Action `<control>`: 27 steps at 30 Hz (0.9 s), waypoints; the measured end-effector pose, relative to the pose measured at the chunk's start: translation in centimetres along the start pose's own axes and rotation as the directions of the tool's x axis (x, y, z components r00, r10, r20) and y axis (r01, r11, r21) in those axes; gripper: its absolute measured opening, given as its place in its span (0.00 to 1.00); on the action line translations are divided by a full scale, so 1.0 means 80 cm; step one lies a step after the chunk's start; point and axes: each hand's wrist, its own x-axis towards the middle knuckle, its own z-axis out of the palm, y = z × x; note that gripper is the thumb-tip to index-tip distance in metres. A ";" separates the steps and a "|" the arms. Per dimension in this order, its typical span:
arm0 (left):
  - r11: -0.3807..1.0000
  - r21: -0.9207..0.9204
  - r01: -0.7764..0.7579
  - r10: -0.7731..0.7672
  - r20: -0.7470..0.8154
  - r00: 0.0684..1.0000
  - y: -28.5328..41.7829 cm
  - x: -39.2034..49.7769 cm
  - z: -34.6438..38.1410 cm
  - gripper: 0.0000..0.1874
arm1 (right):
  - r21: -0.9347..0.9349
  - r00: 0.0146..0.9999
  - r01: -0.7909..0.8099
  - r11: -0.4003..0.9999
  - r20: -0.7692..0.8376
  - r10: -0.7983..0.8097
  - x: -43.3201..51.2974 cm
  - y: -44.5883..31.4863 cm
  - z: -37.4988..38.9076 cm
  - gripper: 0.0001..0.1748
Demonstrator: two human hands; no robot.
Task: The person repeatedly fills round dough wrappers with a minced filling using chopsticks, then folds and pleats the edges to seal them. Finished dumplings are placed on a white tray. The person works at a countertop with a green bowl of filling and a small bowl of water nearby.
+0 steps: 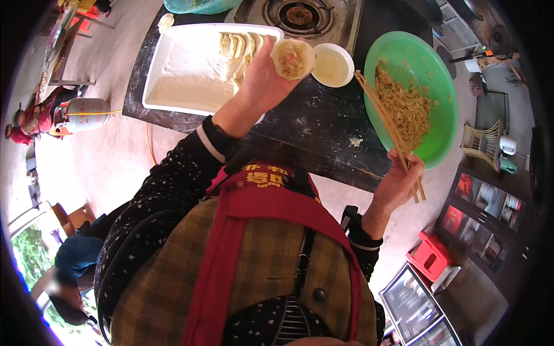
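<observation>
On my left hand (269, 82) rests a round dough wrapper (310, 62) with a mound of minced filling (291, 60) in its middle. My right hand (400, 179) grips a pair of wooden chopsticks (386, 125); their tips point away from me at the near-left rim of a green plastic basin (441, 134). Inside the basin lies a heap of minced filling (402, 112). Between my left hand and the basin stands a white bowl (351, 60) of pale yellowish liquid. Folded dumplings (237, 45) sit in the floured white tray (186, 78), partly hidden behind my left hand.
A gas stove burner (298, 16) is at the table's far side, beside a teal basket (201, 5). A lump of dough (166, 22) lies by the tray's far-left corner. Left of the black table (303, 125) stands a gas cylinder (88, 114). Another person (75, 268) is at lower left.
</observation>
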 end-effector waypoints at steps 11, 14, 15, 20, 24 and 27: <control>0.983 -0.116 0.143 -0.138 0.052 0.989 0.077 -0.002 -0.042 0.34 | -0.147 0.998 -0.055 0.988 -0.016 0.054 -0.016 0.035 0.092 0.18; 0.975 -0.129 0.183 -0.178 0.051 0.983 0.082 0.003 -0.042 0.34 | -0.206 0.998 -0.029 0.978 0.046 0.040 -0.011 0.062 0.111 0.17; 0.976 -0.118 0.184 -0.180 0.042 0.983 0.082 0.004 -0.042 0.35 | -0.252 0.996 -0.042 0.967 0.062 0.060 -0.014 0.068 0.113 0.17; 0.984 -0.072 0.165 -0.161 0.053 0.985 0.080 0.001 -0.038 0.35 | -0.230 0.997 -0.056 0.972 0.034 0.065 -0.023 0.062 0.109 0.18; 0.982 -0.109 0.154 -0.147 0.069 0.987 0.073 0.000 -0.036 0.34 | -0.004 0.994 -0.050 0.999 -0.093 0.049 -0.027 0.030 0.092 0.19; 0.974 -0.179 0.137 -0.127 0.064 0.990 0.060 0.006 -0.027 0.33 | 0.273 0.997 -0.008 0.962 -0.076 0.030 -0.033 0.002 0.077 0.20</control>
